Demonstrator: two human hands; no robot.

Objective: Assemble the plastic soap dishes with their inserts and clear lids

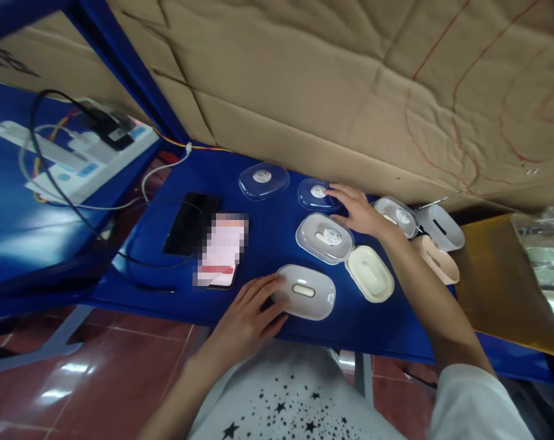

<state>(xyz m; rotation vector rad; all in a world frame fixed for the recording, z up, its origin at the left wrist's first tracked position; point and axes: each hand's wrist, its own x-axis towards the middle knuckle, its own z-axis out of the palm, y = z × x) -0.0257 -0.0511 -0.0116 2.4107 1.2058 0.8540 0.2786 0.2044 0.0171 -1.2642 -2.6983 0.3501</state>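
Brown cardboard (304, 79) is being propped upright along the far side of a blue table (268, 244). At the right end, an open box (497, 275) is being filled with plastic-wrapped items. On the left, a white power strip (93, 159) is being crowded by plugs and cables. The left hand (247, 315) is being laid with parted fingers at the left end of a gray dish (311, 302), near the table's front edge; whether the dish is being gripped cannot be told. The right hand (357, 211) is being stretched out, fingers and thumb spread, its fingertips being rested on a labeled clear lid (309, 198) farther back. Between these, a covered dish (320, 235) is being kept just beside a cream dish (370, 274). Another clear lid, the spare lid (264, 186), is being left at the back, while a lit phone (222, 247) is being overlapped with a dark phone (185, 226).
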